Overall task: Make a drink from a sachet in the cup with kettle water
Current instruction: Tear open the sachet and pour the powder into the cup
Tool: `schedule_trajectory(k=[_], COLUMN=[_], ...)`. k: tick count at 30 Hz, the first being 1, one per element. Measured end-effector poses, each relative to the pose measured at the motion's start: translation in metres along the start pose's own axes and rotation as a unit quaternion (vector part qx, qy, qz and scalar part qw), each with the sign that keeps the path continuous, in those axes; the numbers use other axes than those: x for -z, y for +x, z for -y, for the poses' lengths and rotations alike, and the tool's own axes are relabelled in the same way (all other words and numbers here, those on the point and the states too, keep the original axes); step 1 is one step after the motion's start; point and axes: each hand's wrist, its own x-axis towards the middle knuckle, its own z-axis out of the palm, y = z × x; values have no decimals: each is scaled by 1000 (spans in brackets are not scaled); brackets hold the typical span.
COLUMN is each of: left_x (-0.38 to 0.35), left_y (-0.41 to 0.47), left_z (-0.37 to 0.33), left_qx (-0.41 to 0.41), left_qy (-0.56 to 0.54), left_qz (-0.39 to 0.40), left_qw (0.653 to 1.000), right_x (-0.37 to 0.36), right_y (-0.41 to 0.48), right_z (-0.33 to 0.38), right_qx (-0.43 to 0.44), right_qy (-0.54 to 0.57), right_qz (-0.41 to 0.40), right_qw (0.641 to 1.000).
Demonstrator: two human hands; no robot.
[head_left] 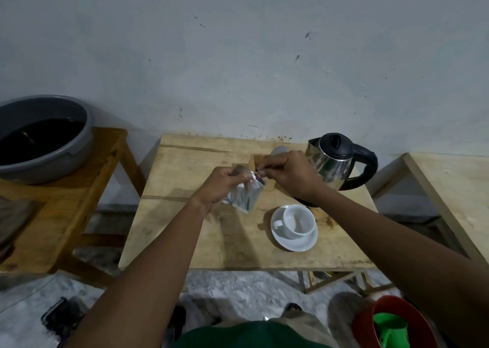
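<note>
Sachet (244,196): being held above the desk (185,228), left of the cup (297,219).
Left hand (221,185) grip: being closed on the sachet's body.
Right hand (289,174) grip: being pinched on its top corner.
Kettle (334,161): behind the cup.

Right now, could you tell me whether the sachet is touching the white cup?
Apart. The head view shows the sachet held up by the left hand and right hand, with bare table visible between it and the cup.

One view only, taken from a head-worn wide-angle camera. It is aimed forward and steeply down over a small wooden table (185,231), seen from close above its near edge. A wall (238,56) fills the far half; the floor (238,289) is seen nearest. Edges are bent by the lens.
</note>
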Motion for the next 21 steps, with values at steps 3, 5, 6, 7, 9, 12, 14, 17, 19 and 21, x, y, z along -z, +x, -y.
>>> schedule_trajectory(k=[3, 5, 6, 7, 9, 12, 14, 17, 19, 21], left_x=[-3, -12, -21, -29, -48, -73, -90, -116, -124, -135], left_y=[1, 5, 7, 8, 10, 12, 12, 14, 12, 10], left_z=[6, 6, 5, 5, 10, 22, 25, 26, 28, 30], left_qx=[13, 6, 0, -1, 11, 26, 35, 41, 47, 60], left_qy=[-19, -7, -8, -13, -28, -43, -36, -47, -49, -45], left_qz=[-43, -77, -89, -97, -103, -111, -118, -113, -119, -133], left_qw=[999, 997, 996, 995, 994, 993, 992, 992, 991, 988], right_x=[3, 5, 6, 6, 5, 6, 10, 18, 18, 21], right_y=[-17, -29, -36, -44, -61, -86, -102, -121, -128, -136], right_z=[-15, -22, -25, -29, -39, -56, -64, -77, -80, -86], right_qx=[-26, -38, -43, -51, -71, -81, -81, -80, -64, -48], right_qy=[27, 56, 70, 81, 90, 85, 76, 73, 56, 51], right_qz=[-46, -63, -82, -103, -141, -179, -203, -227, -233, -235], right_qw=[998, 996, 993, 990, 983, 977, 973, 968, 969, 970])
